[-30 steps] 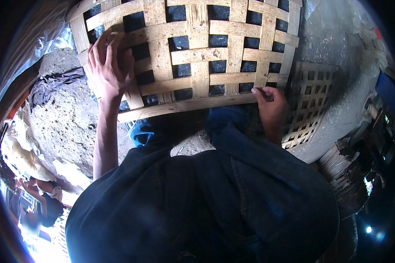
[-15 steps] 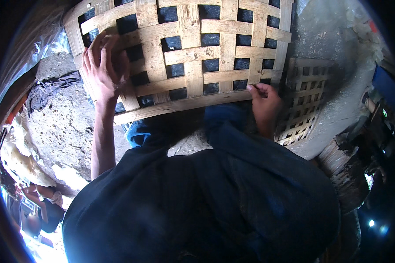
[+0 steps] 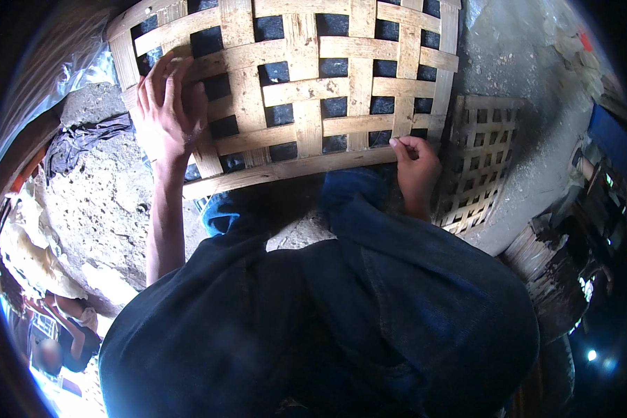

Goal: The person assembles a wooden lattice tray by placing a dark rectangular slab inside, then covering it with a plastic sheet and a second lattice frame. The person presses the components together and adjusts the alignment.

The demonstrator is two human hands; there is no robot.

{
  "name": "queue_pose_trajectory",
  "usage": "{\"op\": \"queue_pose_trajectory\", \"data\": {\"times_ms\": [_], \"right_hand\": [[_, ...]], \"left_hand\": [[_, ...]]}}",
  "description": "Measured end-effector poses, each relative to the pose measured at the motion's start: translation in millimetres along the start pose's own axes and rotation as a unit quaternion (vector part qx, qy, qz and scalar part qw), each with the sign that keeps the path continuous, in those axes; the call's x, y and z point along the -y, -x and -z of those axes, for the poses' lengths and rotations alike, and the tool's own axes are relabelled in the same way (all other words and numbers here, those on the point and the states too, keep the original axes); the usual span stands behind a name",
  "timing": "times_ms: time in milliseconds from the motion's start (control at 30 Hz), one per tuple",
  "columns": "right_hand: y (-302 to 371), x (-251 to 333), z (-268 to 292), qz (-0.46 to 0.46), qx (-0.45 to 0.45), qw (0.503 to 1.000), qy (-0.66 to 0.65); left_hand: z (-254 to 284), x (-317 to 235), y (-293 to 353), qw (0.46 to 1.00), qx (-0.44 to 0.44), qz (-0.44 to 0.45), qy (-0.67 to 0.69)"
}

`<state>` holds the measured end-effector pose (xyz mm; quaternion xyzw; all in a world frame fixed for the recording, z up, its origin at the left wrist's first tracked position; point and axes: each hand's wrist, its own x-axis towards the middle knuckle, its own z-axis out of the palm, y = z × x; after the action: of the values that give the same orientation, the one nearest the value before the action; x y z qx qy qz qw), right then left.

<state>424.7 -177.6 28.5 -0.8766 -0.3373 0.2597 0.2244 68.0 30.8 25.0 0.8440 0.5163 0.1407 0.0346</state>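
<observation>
A woven lattice panel (image 3: 299,90) of flat, pale bamboo-like strips lies tilted in front of my knees, dark material showing through its square gaps. My left hand (image 3: 167,111) rests on its left side, fingers apart and slightly bent over the strips, thumb to the right. At the panel's near edge, toward the right corner, my right hand (image 3: 416,164) is closed in a pinch. Thumb and forefinger meet right at the edge strip. Whatever thin thing may be between them is too small to make out.
A second, smaller lattice panel (image 3: 482,157) lies to the right on the grey floor. Dark cloth (image 3: 83,146) and clear plastic sheeting (image 3: 83,70) are at the left. A wooden block (image 3: 547,272) stands at the right. Another person (image 3: 70,338) is at the lower left.
The lattice and both hands sit slightly differently in the picture, mostly from a small shift of view. My left hand stays on the panel and my right hand keeps its pinch.
</observation>
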Motion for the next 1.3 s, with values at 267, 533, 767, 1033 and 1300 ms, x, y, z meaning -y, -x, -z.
{"op": "queue_pose_trajectory", "data": {"times_ms": [267, 533, 767, 1033, 1300], "right_hand": [[2.3, -0.4, 1.3, -0.026, -0.028, 0.999, 0.011], [0.0, -5.9, -2.1, 0.001, -0.029, 1.000, 0.000], [-5.7, -5.8, 3.7, -0.007, 0.012, 1.000, -0.006], [-11.0, -12.2, 9.2, 0.040, 0.069, 0.997, 0.008], [-53.0, -19.9, 64.2, -0.008, 0.217, 0.961, -0.171]], "left_hand": [[-3.5, 1.0, 0.9, 1.000, -0.004, -0.004, -0.006], [-1.8, -0.5, -0.2, 1.000, -0.005, -0.001, -0.005], [-2.9, 0.3, -1.2, 1.000, -0.009, -0.004, -0.006], [-3.5, 1.2, 0.9, 1.000, -0.008, 0.003, 0.003], [-3.3, 0.6, -1.3, 1.000, -0.017, -0.007, 0.000]]}}
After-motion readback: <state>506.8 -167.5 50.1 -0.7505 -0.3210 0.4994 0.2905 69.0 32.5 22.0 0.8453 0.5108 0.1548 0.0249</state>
